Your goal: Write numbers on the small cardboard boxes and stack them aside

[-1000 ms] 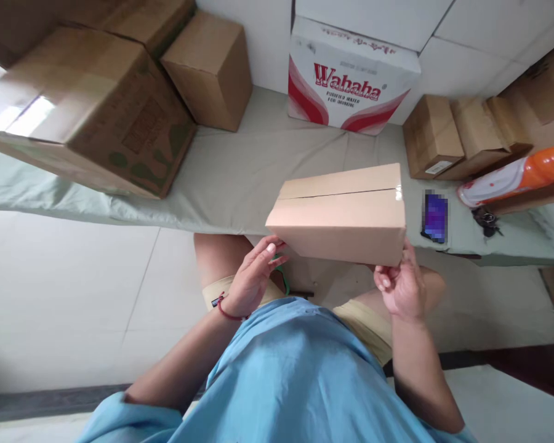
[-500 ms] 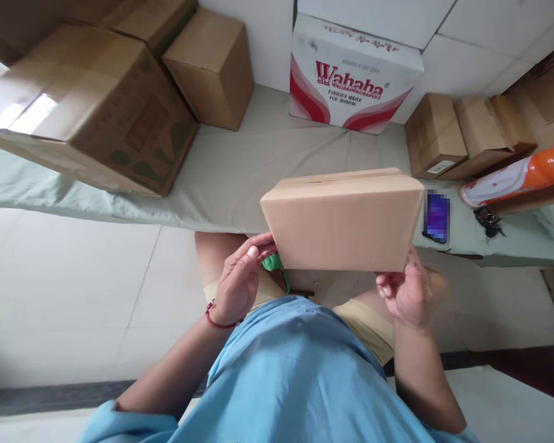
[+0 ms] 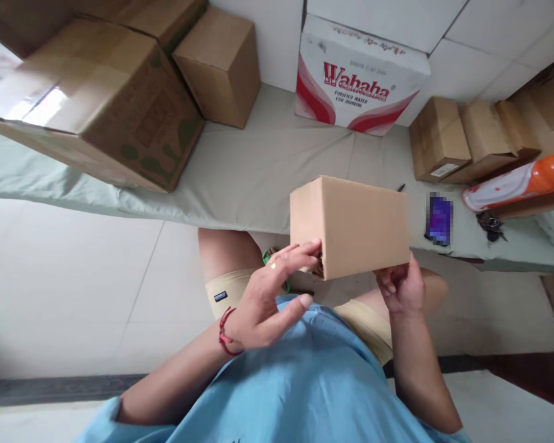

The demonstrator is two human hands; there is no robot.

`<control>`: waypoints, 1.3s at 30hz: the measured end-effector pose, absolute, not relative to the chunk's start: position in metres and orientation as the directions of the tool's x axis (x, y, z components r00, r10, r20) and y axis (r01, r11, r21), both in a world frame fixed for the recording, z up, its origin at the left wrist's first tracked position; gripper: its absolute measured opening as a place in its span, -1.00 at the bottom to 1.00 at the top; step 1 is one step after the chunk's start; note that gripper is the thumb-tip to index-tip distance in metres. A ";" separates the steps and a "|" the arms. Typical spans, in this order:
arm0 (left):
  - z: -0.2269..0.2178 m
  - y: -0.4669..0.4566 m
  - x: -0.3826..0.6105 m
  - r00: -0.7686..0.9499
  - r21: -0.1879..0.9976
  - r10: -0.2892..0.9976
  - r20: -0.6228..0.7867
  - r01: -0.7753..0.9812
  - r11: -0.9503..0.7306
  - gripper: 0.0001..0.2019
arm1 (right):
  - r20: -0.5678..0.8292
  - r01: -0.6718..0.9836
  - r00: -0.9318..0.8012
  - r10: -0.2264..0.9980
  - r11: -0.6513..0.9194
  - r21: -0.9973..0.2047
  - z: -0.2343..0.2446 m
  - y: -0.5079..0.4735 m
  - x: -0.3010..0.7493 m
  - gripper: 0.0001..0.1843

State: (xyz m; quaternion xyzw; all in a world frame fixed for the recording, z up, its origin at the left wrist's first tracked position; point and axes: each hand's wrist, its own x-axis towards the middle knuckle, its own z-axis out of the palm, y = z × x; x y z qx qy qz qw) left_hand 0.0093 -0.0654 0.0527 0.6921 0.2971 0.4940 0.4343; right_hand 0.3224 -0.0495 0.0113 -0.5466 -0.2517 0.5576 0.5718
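Note:
I hold a plain brown cardboard box (image 3: 355, 224) just above my lap, in front of the cloth-covered table (image 3: 258, 172). My right hand (image 3: 399, 286) grips its lower right corner from underneath, fingers curled. My left hand (image 3: 270, 301) has its fingers stretched out, fingertips touching the box's near left bottom edge, thumb held apart. A red string bracelet is on that wrist. A green thing (image 3: 270, 255) shows partly behind my left hand.
On the table: a large printed carton (image 3: 101, 104) at left, a smaller brown box (image 3: 221, 61), a white and red Wahaha carton (image 3: 357, 77), small brown boxes (image 3: 466, 138) at right, a phone (image 3: 439, 218), keys (image 3: 489, 223), an orange and white packet (image 3: 521, 178).
The box has been turned so a different, narrower face points at me. My left hand went from curled at the box's left corner to stretched out under its near edge.

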 end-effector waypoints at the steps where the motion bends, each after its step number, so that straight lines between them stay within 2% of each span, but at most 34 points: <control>1: 0.053 -0.064 0.011 0.375 0.866 0.812 0.448 0.043 -0.498 -0.42 | -0.340 -0.377 0.240 0.909 -0.235 -0.896 0.009 -0.049 0.323 -0.46; 5: 0.050 -0.061 0.016 0.437 0.825 0.777 0.453 0.124 -0.551 -0.35 | -0.368 -0.376 0.226 0.902 -0.268 -0.887 0.002 -0.049 0.327 -0.38; 11: 0.039 -0.052 0.003 0.315 0.912 0.865 0.390 0.001 -0.411 -0.26 | -0.315 -0.281 0.155 0.936 -0.264 -0.923 0.013 -0.062 0.325 -0.23; 13: 0.035 -0.047 -0.003 0.248 0.932 0.898 0.363 -0.079 -0.355 -0.25 | -0.267 -0.216 0.146 0.953 -0.232 -0.948 0.020 -0.067 0.322 -0.30; 16: 0.034 -0.042 -0.010 0.156 0.947 0.948 0.278 -0.208 -0.244 -0.28 | -0.165 -0.095 0.157 0.974 -0.151 -0.984 0.030 -0.074 0.318 -0.58; 17: 0.035 -0.041 -0.012 0.121 0.948 0.964 0.237 -0.244 -0.202 -0.30 | -0.134 -0.057 0.160 0.978 -0.126 -0.990 0.032 -0.076 0.317 -0.62; 20: 0.037 -0.040 -0.015 0.018 0.944 0.993 0.114 -0.314 -0.102 -0.36 | -0.071 0.057 0.166 0.984 -0.082 -0.995 0.039 -0.081 0.317 -0.51; 22: 0.038 -0.039 -0.017 -0.039 0.935 0.997 0.068 -0.346 -0.077 -0.39 | -0.021 0.159 0.137 0.990 -0.043 -0.986 0.047 -0.084 0.318 -0.53; 26: 0.039 -0.035 -0.028 -0.119 0.914 0.993 -0.008 -0.403 -0.041 -0.45 | 0.170 0.420 -0.072 0.983 0.185 -0.889 0.071 -0.086 0.313 -0.52; 31: 0.040 -0.031 -0.038 -0.110 0.878 0.989 -0.103 -0.478 0.039 -0.45 | 0.381 0.585 -0.260 0.887 0.458 -0.669 0.097 -0.087 0.288 -0.09; 33: 0.040 -0.033 -0.039 -0.087 0.862 0.988 -0.130 -0.502 0.069 -0.44 | 0.443 0.628 -0.232 0.866 0.481 -0.612 0.099 -0.088 0.281 -0.05; 35: 0.041 -0.037 -0.037 -0.077 0.849 0.989 -0.128 -0.523 0.069 -0.44 | 0.469 0.676 -0.114 0.876 0.414 -0.609 0.096 -0.089 0.278 -0.13; 37: 0.043 -0.043 -0.033 -0.080 0.845 0.992 -0.100 -0.533 0.042 -0.43 | 0.434 0.649 0.071 0.898 0.288 -0.704 0.089 -0.089 0.279 -0.29; 39: 0.045 -0.050 -0.029 -0.067 0.855 0.995 -0.069 -0.518 0.024 -0.39 | 0.334 0.497 0.244 0.911 0.179 -0.849 0.083 -0.084 0.282 -0.45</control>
